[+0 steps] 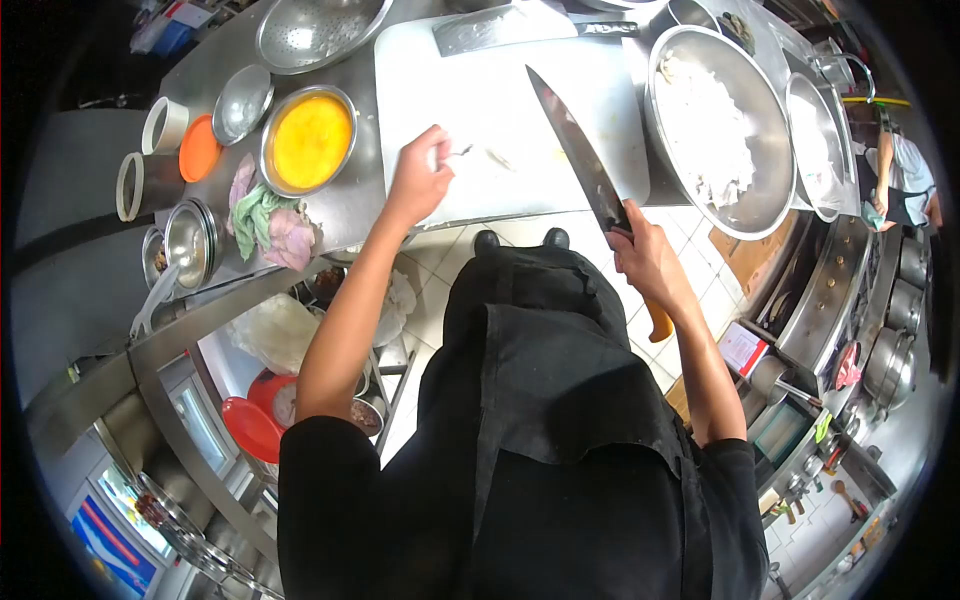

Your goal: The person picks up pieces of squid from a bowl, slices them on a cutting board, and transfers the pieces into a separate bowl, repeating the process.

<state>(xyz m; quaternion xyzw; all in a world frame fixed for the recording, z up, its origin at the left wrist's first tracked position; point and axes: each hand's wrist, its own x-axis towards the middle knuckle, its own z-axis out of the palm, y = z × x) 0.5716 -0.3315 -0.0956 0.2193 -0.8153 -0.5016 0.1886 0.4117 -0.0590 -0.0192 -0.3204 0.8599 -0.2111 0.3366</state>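
Note:
My right hand [648,258] is closed round the handle of a long knife [578,150], whose blade points up and away over the white cutting board [480,95]. Over the board's left part, my left hand [422,178] has its fingers curled together; a small dark bit shows at the fingertips, too small to name. A few small pale scraps [497,158] lie on the board between the hands. At the board's far edge rests a cleaver [505,28] with a black handle.
Right of the board stands a large steel bowl [765,165] of white pieces. To the left are a bowl of yellow liquid [312,140], crumpled cloths [270,225], an orange lid [200,148] and a colander [315,35]. Another person [905,165] stands far right.

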